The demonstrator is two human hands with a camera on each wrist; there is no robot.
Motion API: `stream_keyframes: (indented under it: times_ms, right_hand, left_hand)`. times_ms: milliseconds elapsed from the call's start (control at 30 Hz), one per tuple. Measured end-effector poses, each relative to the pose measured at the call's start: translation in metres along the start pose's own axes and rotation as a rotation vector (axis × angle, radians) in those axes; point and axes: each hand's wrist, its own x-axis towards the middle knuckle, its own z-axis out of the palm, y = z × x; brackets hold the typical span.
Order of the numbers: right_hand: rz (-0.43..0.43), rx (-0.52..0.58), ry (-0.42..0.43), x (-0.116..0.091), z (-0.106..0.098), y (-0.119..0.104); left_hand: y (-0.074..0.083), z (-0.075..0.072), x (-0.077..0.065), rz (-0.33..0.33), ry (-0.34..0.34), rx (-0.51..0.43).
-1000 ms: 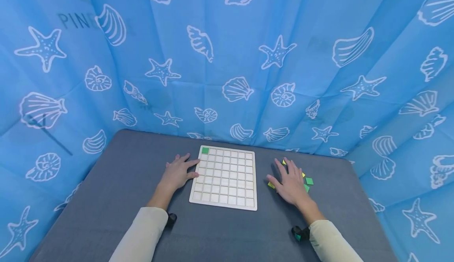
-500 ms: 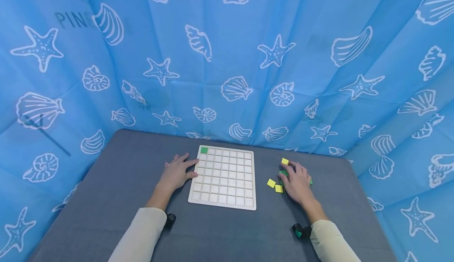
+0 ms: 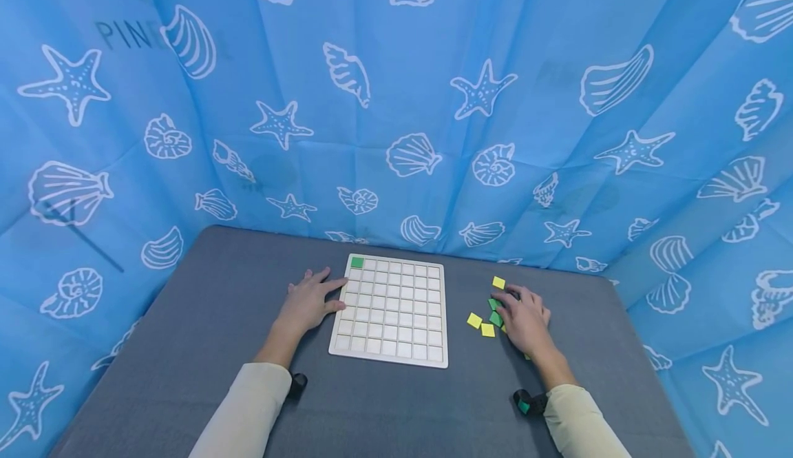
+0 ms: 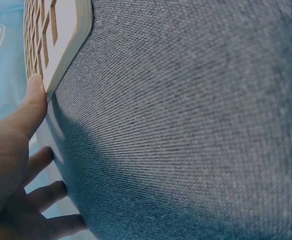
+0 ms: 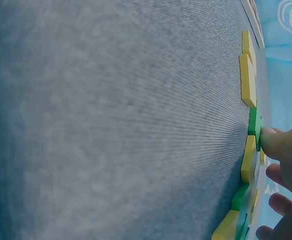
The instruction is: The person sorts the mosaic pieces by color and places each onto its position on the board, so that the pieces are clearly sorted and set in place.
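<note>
A pale wooden board [image 3: 396,310] with a grid of square cells lies on the table. One green tile [image 3: 357,263] fills its far left corner cell. My left hand [image 3: 308,303] rests at the board's left edge; in the left wrist view its thumb [image 4: 31,102] touches the rim, with the other fingers spread. To the board's right, my right hand [image 3: 523,317] hovers low over loose green and yellow tiles, fingers loosely bent. In the right wrist view its thumb [image 5: 273,142] touches a green tile [image 5: 254,121]. Some tiles are hidden beneath the hand.
Yellow tiles [image 3: 488,330] lie between the board and my right hand, and another yellow tile [image 3: 498,282] lies beyond its fingertips. A grey cloth covers the table [image 3: 396,410]. A blue curtain [image 3: 384,113] with white shells hangs behind and at both sides.
My right hand has gone from flat over the tiles to bent fingers, shifting slightly right. More yellow and green tiles now show, spread apart. My left hand stays at the board.
</note>
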Motion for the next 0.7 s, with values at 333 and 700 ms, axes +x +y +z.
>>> stream_keyframes:
  times_ms: [333, 700]
  right_hand:
    - [0.027, 0.049, 0.041, 0.004, 0.000, -0.001]
    - [-0.018, 0.053, 0.071, 0.011, -0.003, -0.010]
  left_hand:
    - [0.002, -0.001, 0.000, -0.009, 0.001, 0.007]
    - [0.001, -0.002, 0.001, -0.008, -0.019, 0.009]
